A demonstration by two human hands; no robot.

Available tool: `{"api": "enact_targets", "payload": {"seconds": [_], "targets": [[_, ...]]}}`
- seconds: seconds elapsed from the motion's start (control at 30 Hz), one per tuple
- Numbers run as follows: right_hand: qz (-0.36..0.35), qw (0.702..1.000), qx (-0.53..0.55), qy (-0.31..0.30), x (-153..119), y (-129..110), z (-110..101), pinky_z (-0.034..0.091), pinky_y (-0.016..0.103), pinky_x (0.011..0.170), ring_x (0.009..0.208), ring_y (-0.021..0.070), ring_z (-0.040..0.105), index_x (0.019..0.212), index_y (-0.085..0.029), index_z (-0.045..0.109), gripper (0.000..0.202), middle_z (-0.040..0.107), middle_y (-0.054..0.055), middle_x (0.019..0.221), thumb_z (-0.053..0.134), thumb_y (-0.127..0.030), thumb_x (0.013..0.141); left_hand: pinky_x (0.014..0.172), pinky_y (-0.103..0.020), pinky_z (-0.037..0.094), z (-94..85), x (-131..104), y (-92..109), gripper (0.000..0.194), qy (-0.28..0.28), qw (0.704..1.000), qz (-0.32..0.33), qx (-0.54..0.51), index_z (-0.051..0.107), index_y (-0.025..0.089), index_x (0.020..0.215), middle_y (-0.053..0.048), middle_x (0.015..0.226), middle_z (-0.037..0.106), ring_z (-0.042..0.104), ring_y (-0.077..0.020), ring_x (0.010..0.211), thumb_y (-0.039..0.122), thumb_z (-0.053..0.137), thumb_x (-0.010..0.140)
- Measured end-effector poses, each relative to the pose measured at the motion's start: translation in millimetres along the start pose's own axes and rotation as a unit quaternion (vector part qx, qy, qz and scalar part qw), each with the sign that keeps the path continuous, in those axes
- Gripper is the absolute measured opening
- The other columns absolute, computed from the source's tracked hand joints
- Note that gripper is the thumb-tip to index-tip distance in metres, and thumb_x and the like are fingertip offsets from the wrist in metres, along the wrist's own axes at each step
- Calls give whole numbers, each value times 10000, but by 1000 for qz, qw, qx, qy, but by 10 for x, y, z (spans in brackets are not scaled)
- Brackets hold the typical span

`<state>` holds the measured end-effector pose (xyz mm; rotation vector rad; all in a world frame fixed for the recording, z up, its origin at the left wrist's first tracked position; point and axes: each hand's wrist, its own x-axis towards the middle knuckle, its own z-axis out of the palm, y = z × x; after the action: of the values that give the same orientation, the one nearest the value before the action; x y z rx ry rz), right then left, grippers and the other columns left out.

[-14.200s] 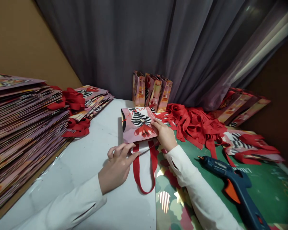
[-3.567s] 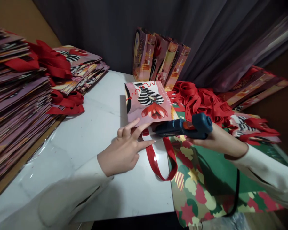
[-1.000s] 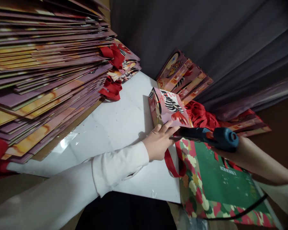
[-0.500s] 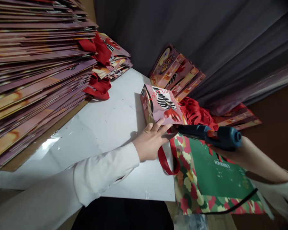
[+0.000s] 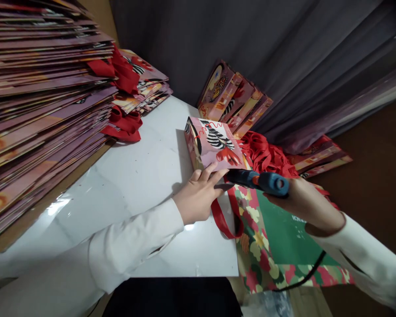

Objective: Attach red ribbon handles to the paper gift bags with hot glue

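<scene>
A pink box-shaped bag (image 5: 218, 147) with a striped zebra pattern and a red flower lies on the white table. My left hand (image 5: 199, 196) rests on its near edge, fingers spread. My right hand (image 5: 298, 200) is wrapped round a dark blue tool with an orange part (image 5: 267, 181), which looks like a glue gun. The tool's front end is at the bag's near right edge, beside my left fingertips; its tip is hidden. A red ribbon loop (image 5: 222, 222) hangs from that edge over the table's right side.
Tall stacks of flat pink printed bags (image 5: 49, 101) fill the left. More bags (image 5: 234, 99) stand at the back by a grey curtain. Right of the table are piled red ribbons (image 5: 267, 152) and a green bag with a patterned border (image 5: 290, 233). A black cord (image 5: 308, 277) crosses it.
My right hand has brought the tool leftward, closer to my left fingers and the bag's near edge. My left hand stays on the bag. The whole view has shifted slightly.
</scene>
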<state>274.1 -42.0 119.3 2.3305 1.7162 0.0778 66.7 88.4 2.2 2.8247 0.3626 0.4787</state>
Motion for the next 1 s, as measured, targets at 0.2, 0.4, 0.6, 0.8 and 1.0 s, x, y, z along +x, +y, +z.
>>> {"api": "enact_targets", "payload": {"seconds": [0.2,0.4,0.6,0.8,1.0], "targets": [[6,987,-147,-69,147,-393,-232,228,253,491,613,203,648,819,-200,622,141,676,64,681,483,-225,810,980,-463,355,-1,0,-2,648,1,1000,4,7,485,326,1368,-52,1541,247,152,-352,1413,133,515,750],[-48,979,-187,-73,268,-505,-349,207,264,504,659,230,664,843,-187,639,162,695,92,745,498,-267,837,961,-485,355,-30,2,-15,584,-6,1000,-1,6,548,350,1306,-41,1545,213,148,-380,1400,152,508,758],[-2,994,-100,-39,104,-181,-324,266,246,458,467,147,539,674,-208,560,115,597,13,565,564,-296,749,964,-484,354,-28,5,-21,659,-7,1000,-2,1,482,358,1363,-48,1553,200,146,-379,1399,151,536,741],[28,996,68,48,-203,394,-70,346,265,429,439,143,479,693,-234,569,286,552,-27,525,616,-513,730,978,-479,349,-19,8,-19,456,-5,1000,-4,1,650,275,1145,-41,1537,222,158,-394,1398,145,564,717],[-23,969,242,31,-282,459,45,521,282,613,711,208,640,986,-198,631,335,697,37,838,659,-455,773,966,-485,364,-38,6,-4,438,-24,1000,-8,6,643,264,1127,-43,1554,198,166,-387,1402,118,555,723]]}}
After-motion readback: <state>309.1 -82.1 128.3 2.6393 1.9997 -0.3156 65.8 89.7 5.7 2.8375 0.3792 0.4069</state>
